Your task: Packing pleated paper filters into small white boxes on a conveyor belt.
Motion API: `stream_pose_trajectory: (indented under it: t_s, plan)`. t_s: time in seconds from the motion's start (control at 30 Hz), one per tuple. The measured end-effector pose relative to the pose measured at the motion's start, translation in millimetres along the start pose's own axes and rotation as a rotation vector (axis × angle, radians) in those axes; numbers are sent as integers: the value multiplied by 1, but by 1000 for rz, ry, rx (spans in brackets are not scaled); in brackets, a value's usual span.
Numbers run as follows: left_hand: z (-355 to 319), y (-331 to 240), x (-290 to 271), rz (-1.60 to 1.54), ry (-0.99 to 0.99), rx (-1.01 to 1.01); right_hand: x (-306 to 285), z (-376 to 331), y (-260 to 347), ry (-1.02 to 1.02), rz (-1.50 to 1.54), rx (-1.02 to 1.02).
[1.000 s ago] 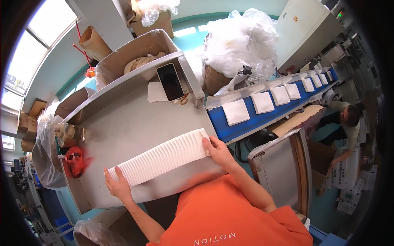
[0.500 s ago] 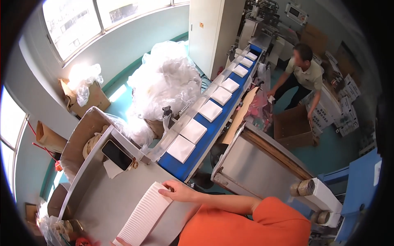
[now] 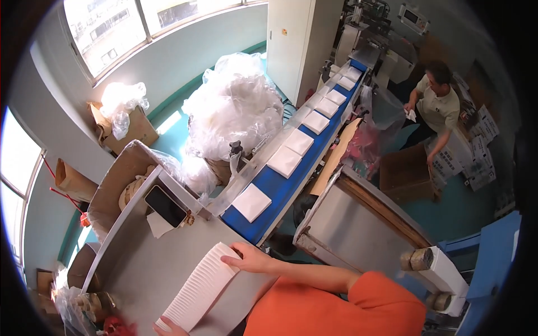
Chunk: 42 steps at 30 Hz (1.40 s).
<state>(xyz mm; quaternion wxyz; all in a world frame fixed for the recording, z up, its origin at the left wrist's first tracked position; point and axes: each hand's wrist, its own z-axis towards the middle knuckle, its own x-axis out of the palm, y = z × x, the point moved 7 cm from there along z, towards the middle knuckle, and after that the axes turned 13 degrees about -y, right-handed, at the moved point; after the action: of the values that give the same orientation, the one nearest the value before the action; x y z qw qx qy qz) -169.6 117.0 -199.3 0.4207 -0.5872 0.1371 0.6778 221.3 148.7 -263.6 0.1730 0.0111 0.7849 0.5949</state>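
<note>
A long row of white folded paper sheets, like napkins packed on edge, lies slantwise on the grey metal table. My right hand grips its far end, with the thumb on top and fingers curled over the end. At the near end my left hand presses against the row, fingers bent round it; part of this hand is cut off by the lower edge. Beyond the table, a blue conveyor belt carries several flat white square stacks.
A phone lies by the table's raised rim. Left stands a cardboard box; behind it is a heap of clear plastic bags. At right, a co-worker bends over an open carton. A metal-topped stand sits beside the belt.
The white stacks on the belt are spaced differently, with a single one now at the near end. The co-worker's hand has risen holding something white. My hands keep their grip on the row.
</note>
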Motion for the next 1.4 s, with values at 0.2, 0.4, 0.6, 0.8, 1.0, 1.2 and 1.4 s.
stream_pose_trajectory:
  t_s: [0.2,0.4,0.6,0.8,1.0,1.2,1.4]
  plan:
    - [5,-14,23,-17,-93,73,-12,-10,-54,166,543,658]
    - [3,-7,18,-22,-139,82,-40,4,-56,-191,757,541]
    - [-1,-16,17,-91,-136,138,-8,4,-3,-43,162,169]
    - [-1,-12,20,-56,-161,140,-19,-6,-48,99,417,543]
    - [-2,-19,20,-81,-142,144,-38,10,-50,-255,695,516]
    - [-1,-22,21,-52,-115,117,-4,6,-6,-17,132,158]
    - [-3,-20,22,-69,-134,144,-23,-5,-61,79,487,598]
